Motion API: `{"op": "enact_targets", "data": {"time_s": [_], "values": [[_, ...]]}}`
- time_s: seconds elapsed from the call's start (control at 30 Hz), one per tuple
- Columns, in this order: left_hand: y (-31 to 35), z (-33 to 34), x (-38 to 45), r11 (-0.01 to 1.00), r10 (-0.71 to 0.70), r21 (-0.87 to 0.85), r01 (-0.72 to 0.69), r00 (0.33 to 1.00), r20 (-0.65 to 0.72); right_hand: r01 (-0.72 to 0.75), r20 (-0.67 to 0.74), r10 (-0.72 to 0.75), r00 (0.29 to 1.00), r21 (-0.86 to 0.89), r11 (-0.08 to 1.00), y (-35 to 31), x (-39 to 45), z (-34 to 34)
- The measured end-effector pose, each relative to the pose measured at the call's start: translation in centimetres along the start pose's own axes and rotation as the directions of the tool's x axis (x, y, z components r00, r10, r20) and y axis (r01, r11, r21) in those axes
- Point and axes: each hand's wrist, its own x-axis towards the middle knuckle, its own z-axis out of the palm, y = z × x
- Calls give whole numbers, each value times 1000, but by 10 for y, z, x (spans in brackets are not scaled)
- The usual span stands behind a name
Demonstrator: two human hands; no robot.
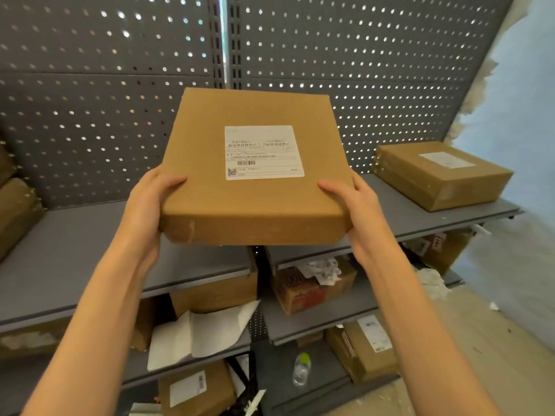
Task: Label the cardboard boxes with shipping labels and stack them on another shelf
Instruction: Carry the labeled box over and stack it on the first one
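A flat brown cardboard box (210, 163) is held up in the air in front of the shelving, with a white shipping label (263, 152) stuck on its top face. My left hand (148, 202) grips its near left corner, thumb on top. My right hand (362, 205) grips the near right corner the same way. A second labelled cardboard box (441, 175) lies on the grey upper shelf (75, 241) at the right, against the pegboard.
Grey pegboard (105, 100) backs the shelves. Brown boxes (15, 205) sit at the far left edge. Lower shelves hold several cardboard boxes (312, 283), loose white paper sheets (204, 331) and a plastic bottle (301, 369). A pale blue wall (516, 115) stands at the right.
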Motion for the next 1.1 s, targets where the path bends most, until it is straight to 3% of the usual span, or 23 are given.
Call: {"op": "enact_targets", "data": {"time_s": [0.67,1.1], "values": [[-33,227,-24,998,-40,-35,54,948,317,59,-343,-66,937,-32,998,-23,5,-218],[-58,372,15,995,-34,-73,67,923,382,107,-364,-124,923,-66,992,-37,93,-331]]}}
